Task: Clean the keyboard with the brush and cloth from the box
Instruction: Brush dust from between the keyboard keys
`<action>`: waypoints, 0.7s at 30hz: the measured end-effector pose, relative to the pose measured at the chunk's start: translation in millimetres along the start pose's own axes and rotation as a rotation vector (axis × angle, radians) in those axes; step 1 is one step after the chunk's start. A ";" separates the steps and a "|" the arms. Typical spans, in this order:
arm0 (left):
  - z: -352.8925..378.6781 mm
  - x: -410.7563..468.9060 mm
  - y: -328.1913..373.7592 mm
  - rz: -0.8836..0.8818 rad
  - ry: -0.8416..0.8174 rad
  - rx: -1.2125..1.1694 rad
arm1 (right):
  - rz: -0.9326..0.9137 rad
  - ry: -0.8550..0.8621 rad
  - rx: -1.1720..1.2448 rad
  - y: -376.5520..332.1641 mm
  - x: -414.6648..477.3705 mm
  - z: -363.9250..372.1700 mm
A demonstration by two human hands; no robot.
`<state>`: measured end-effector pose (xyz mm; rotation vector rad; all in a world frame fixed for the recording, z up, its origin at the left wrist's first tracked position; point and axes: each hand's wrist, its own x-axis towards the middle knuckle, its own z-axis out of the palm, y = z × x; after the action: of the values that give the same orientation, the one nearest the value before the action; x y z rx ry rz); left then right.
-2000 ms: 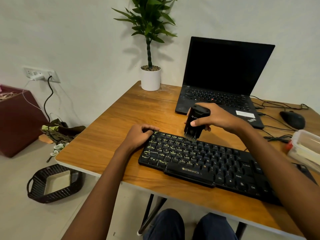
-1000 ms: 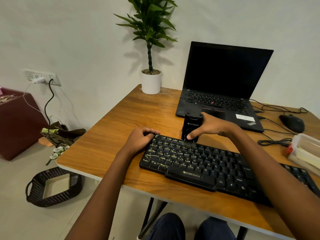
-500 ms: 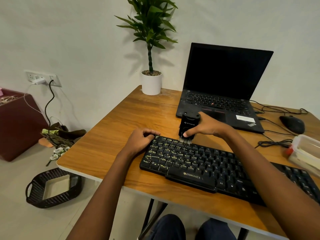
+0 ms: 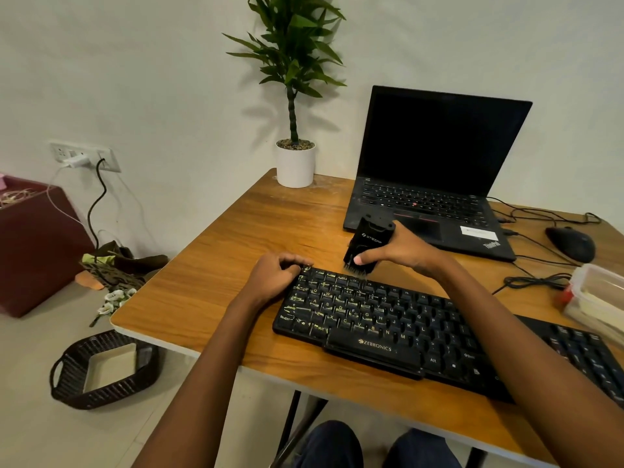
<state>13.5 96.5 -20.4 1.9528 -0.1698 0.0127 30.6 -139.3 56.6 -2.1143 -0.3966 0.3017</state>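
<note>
Right hand [image 4: 401, 251]: wrapped round the black brush [image 4: 369, 239], with the thumb pressed across its lower front face and the fingers behind it.
Left hand [image 4: 273, 276]: fingers curled over the far left corner of the keyboard [image 4: 388, 327], with the wrist resting on the bench [image 4: 263, 228].
Brush: nearly upright, its top leaning slightly away from the person. Its bristles [image 4: 355, 271] point down and meet the keyboard's far edge near the top row of keys, just right of the left hand.
Keyboard: black with yellowish legends. It lies slantwise on the near part of the bench, its left end farther from the person than its right. The right forearm crosses over its middle.
Box [image 4: 597, 298]: clear plastic with a red clasp, at the right edge of the bench just beyond the keyboard's right end. Something pale lies inside, but what it is cannot be told.
Laptop [image 4: 435, 170]: open with a dark screen, behind the right hand.
Mouse [image 4: 570, 244]: black, to the right of the laptop, with looped cables [image 4: 537, 282] near it.
Plant pot [image 4: 295, 167]: white, at the far left corner of the bench, holding a green plant.
Floor: a dark woven basket [image 4: 101, 369] sits below the bench's left edge.
</note>
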 end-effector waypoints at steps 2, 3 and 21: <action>-0.1 0.4 0.3 0.001 0.002 0.023 | 0.012 -0.047 -0.011 1.2 -0.7 -0.1; 0.2 0.8 0.6 0.004 0.004 0.030 | 0.021 -0.093 -0.038 -1.8 -1.8 -2.3; -1.1 -0.4 0.2 -0.005 0.020 0.010 | 0.032 -0.203 -0.205 -12.4 1.0 -10.1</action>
<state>13.2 97.4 -19.9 1.9626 -0.1518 0.0293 33.2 -140.2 72.4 -2.3003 -0.5315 0.5163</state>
